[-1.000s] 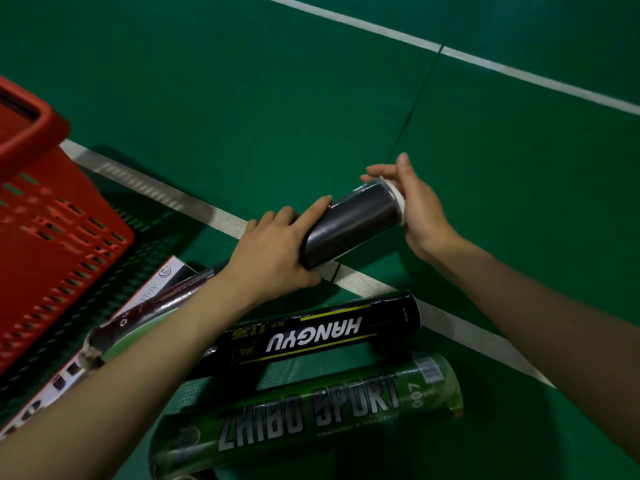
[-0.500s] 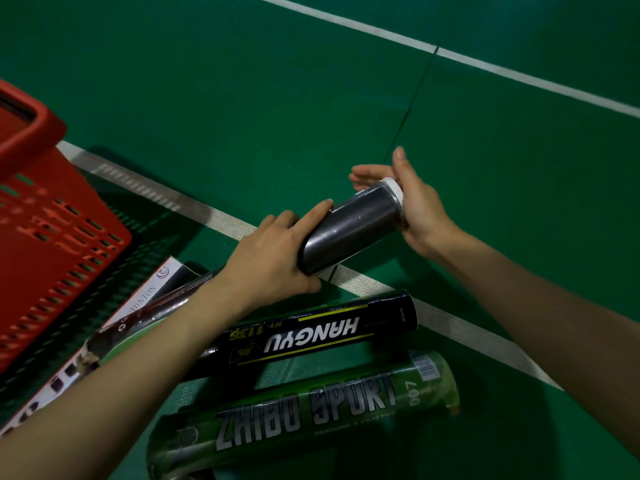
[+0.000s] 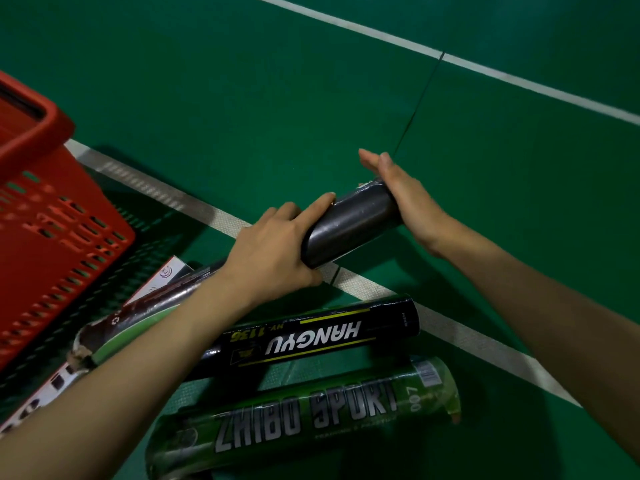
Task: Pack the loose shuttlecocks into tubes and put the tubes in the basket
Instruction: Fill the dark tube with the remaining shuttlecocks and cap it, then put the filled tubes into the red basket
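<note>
Looks down on a green court floor (image 3: 242,98). Grips the near half of a dark tube (image 3: 349,226) with the left hand (image 3: 273,251), fingers curled round it, and holds it slanted over a white floor line. Presses the right hand (image 3: 405,199), fingers straight, flat against the far end, almost hiding the white cap that showed plainly a moment ago. Suggests a cap being pushed home, so probably nearly ready for the red basket (image 3: 52,216) at left. Leaves the HANGYU tube (image 3: 311,337) and green ZHIBO SPORT tube (image 3: 304,414) lying on the floor, nearer the viewer.
</note>
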Demonstrator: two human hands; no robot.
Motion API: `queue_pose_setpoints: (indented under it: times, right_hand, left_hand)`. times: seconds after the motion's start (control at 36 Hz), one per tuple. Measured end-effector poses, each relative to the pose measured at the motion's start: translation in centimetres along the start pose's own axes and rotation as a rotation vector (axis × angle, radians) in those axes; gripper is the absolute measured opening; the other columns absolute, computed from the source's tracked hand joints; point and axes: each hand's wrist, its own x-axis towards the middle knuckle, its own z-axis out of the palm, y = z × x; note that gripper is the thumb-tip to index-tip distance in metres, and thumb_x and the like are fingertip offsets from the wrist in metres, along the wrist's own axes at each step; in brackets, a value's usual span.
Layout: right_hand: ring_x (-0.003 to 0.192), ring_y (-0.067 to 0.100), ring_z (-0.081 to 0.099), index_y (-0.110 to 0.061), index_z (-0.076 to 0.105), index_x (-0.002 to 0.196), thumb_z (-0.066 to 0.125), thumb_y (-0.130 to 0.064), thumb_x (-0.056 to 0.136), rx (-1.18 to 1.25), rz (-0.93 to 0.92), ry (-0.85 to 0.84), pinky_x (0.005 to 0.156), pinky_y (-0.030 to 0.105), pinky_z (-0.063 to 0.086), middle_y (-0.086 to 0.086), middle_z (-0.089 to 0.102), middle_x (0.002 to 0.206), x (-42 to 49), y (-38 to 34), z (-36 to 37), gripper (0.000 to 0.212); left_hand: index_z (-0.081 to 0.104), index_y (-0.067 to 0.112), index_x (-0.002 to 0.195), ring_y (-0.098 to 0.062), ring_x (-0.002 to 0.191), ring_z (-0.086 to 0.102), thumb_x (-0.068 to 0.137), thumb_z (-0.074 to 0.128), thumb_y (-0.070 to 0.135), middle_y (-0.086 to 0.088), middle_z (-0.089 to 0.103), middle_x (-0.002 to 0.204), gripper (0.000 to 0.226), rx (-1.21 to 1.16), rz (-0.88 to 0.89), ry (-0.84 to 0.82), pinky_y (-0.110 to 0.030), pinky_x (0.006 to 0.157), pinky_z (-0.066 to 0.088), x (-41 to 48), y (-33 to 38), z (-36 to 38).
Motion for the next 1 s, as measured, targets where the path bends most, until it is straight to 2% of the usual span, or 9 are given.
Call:
queue_pose_setpoints:
  times: [0.11, 0.19, 0.25, 0.39, 0.47, 0.67, 0.81, 0.89, 1.0]
  right_hand:
    - [0.127, 0.007, 0.042, -0.035, 0.042, 0.139, 0.043, -0.063, 0.082, -0.039, 0.015, -0.019, 0.104, 0.023, 0.029, -0.006, 0.044, 0.143, -0.5, 0.1, -0.1, 0.064]
    - [0.123, 0.006, 0.046, -0.029, 0.045, 0.138, 0.057, -0.049, 0.087, -0.053, 0.022, -0.019, 0.103, 0.023, 0.032, -0.008, 0.047, 0.139, -0.7, 0.3, 0.0, 0.056]
    - [0.121, 0.007, 0.047, -0.025, 0.047, 0.136, 0.058, -0.043, 0.089, -0.030, 0.034, -0.001, 0.102, 0.023, 0.033, -0.009, 0.050, 0.136, -0.7, 0.4, 0.1, 0.052]
    - [0.099, 0.002, 0.054, -0.022, 0.054, 0.128, 0.056, -0.039, 0.092, 0.044, 0.096, 0.039, 0.079, 0.015, 0.038, -0.008, 0.057, 0.116, -0.5, 0.3, 0.3, 0.040]
    - [0.092, 0.007, 0.057, -0.024, 0.061, 0.109, 0.056, -0.043, 0.091, 0.045, 0.121, 0.069, 0.075, 0.019, 0.040, 0.001, 0.062, 0.113, -0.3, 0.5, 0.3, 0.027]
    - [0.062, 0.011, 0.052, -0.019, 0.062, 0.073, 0.062, -0.032, 0.086, 0.041, 0.224, 0.211, 0.058, 0.024, 0.038, 0.000, 0.058, 0.073, 1.4, 0.8, -1.0, 0.019]
    - [0.058, 0.013, 0.051, -0.017, 0.064, 0.074, 0.064, -0.019, 0.082, 0.152, 0.347, 0.276, 0.051, 0.019, 0.039, 0.003, 0.059, 0.073, 2.2, 2.1, -2.4, 0.008]
    - [0.058, 0.013, 0.056, -0.017, 0.066, 0.078, 0.064, -0.021, 0.083, 0.275, 0.405, 0.317, 0.053, 0.018, 0.044, 0.004, 0.063, 0.080, 2.3, 2.7, -3.4, 0.007]
    - [0.062, 0.012, 0.056, -0.019, 0.062, 0.086, 0.064, -0.040, 0.086, 0.439, 0.322, 0.477, 0.060, 0.021, 0.046, -0.001, 0.059, 0.078, 3.4, 2.4, -5.5, 0.021]
  left_hand:
    - [0.007, 0.042, 0.148, -0.025, 0.105, 0.048, 0.065, 0.073, 0.044, -0.002, 0.048, 0.113, 0.106, 0.023, 0.000, -0.005, -0.037, 0.078, 0.045, 0.1, 0.1, 0.2]
    - [0.008, 0.042, 0.148, -0.026, 0.106, 0.048, 0.065, 0.073, 0.044, -0.003, 0.048, 0.114, 0.106, 0.028, 0.002, 0.006, -0.037, 0.079, 0.045, 0.1, 0.1, 0.4]
    - [0.007, 0.042, 0.148, -0.026, 0.107, 0.047, 0.065, 0.073, 0.044, -0.003, 0.048, 0.116, 0.106, 0.037, -0.002, 0.015, -0.037, 0.079, 0.045, 0.1, 0.1, 0.6]
    - [0.004, 0.042, 0.148, -0.026, 0.107, 0.046, 0.066, 0.073, 0.044, -0.003, 0.048, 0.117, 0.107, 0.069, 0.004, 0.028, -0.039, 0.080, 0.046, 0.2, 0.4, 0.9]
    - [0.005, 0.041, 0.148, -0.026, 0.107, 0.046, 0.068, 0.072, 0.043, -0.003, 0.047, 0.117, 0.105, 0.085, 0.016, 0.041, -0.038, 0.078, 0.045, 0.4, 0.7, 1.0]
    - [0.002, 0.035, 0.149, -0.028, 0.108, 0.048, 0.068, 0.072, 0.047, -0.006, 0.050, 0.117, 0.108, 0.063, 0.028, 0.006, -0.043, 0.081, 0.049, 2.1, 2.2, 1.9]
    - [-0.006, 0.037, 0.148, -0.028, 0.111, 0.051, 0.067, 0.074, 0.056, -0.004, 0.047, 0.124, 0.115, 0.057, 0.042, -0.171, -0.043, 0.088, 0.048, 3.3, 1.4, 2.2]
    - [0.010, 0.036, 0.146, -0.029, 0.105, 0.056, 0.066, 0.076, 0.051, -0.004, 0.050, 0.123, 0.105, 0.052, 0.005, -0.158, -0.042, 0.086, 0.049, 3.6, 0.2, 1.8]
    - [0.025, 0.028, 0.140, -0.031, 0.101, 0.057, 0.065, 0.077, 0.048, -0.006, 0.051, 0.119, 0.094, 0.040, -0.009, -0.100, -0.041, 0.083, 0.050, 5.2, 0.8, 1.2]
